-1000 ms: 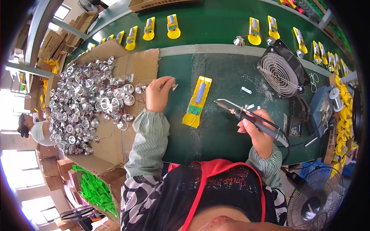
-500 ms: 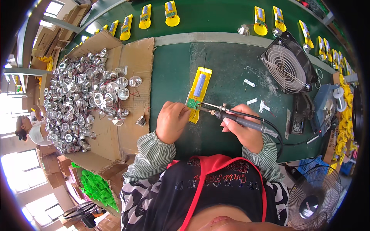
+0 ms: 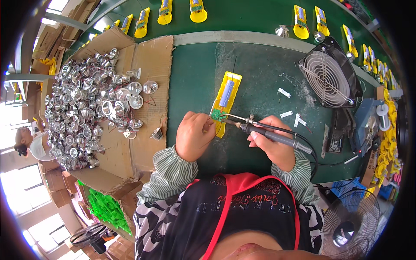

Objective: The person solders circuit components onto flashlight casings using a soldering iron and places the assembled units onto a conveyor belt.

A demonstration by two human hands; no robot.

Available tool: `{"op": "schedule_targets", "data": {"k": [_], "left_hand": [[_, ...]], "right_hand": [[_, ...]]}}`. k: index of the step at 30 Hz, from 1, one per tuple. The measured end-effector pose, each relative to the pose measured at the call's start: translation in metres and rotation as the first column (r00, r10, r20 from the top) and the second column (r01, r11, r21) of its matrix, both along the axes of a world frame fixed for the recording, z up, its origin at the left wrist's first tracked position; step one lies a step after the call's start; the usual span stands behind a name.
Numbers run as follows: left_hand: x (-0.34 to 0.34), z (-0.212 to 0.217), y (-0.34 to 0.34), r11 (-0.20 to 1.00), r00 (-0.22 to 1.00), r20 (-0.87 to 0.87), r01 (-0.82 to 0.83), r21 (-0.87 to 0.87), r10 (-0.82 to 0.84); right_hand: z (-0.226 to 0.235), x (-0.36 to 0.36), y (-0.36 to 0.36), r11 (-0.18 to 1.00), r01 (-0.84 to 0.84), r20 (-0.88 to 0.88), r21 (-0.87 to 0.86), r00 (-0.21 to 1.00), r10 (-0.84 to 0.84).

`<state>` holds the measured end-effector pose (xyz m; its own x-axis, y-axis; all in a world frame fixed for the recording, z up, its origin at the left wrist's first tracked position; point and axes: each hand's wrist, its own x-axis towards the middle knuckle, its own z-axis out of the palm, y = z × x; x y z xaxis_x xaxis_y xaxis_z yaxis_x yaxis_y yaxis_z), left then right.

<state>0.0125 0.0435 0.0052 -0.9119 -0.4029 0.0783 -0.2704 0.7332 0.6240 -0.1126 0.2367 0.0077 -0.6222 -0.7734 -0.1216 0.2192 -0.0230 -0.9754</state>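
Observation:
On the green bench lies a yellow plastic housing, tilted slightly, with a blue-violet cylindrical battery and a small green circuit board in it. My left hand is closed in a pinch at the board's left edge, and a thin wire shows below its fingertips. In my right hand is a grey-handled soldering iron, with a thin metal feed tube along it. The iron's tip reaches the board; whether it touches cannot be made out.
To the left, a cardboard box holds many silvery reflector lamps. Small white strips lie right of the housing. Beyond them stand a square black fan and a solder spool. More yellow housings line the far side.
The view has shifted slightly, so the bench and surrounding things sit a little differently. Both hands and the soldering iron keep nearly the same place at the circuit board.

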Motion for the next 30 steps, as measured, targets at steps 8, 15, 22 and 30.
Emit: {"op": "schedule_targets", "data": {"k": [8, 15, 22, 30], "left_hand": [[-0.001, 0.002, -0.003, 1.000, 1.000, 0.003, 0.011, -0.009, -0.011], [-0.002, 0.004, -0.002, 1.000, 1.000, 0.028, 0.012, -0.008, -0.012], [0.019, 0.018, -0.008, 0.995, 0.995, -0.055, 0.084, -0.058, -0.088], [0.001, 0.012, -0.002, 0.966, 0.968, -0.030, -0.247, 0.074, 0.250]], "right_hand": [[0.008, 0.000, 0.003, 0.998, 0.061, 0.075, -0.003, 0.995, -0.061], [0.010, -0.002, 0.012, 0.996, 0.091, 0.003, 0.002, 0.996, -0.091], [0.012, -0.002, 0.009, 0.998, 0.057, -0.007, 0.008, 0.998, -0.057], [0.009, 0.001, 0.002, 0.997, 0.065, 0.035, -0.032, 0.997, -0.064]]}}
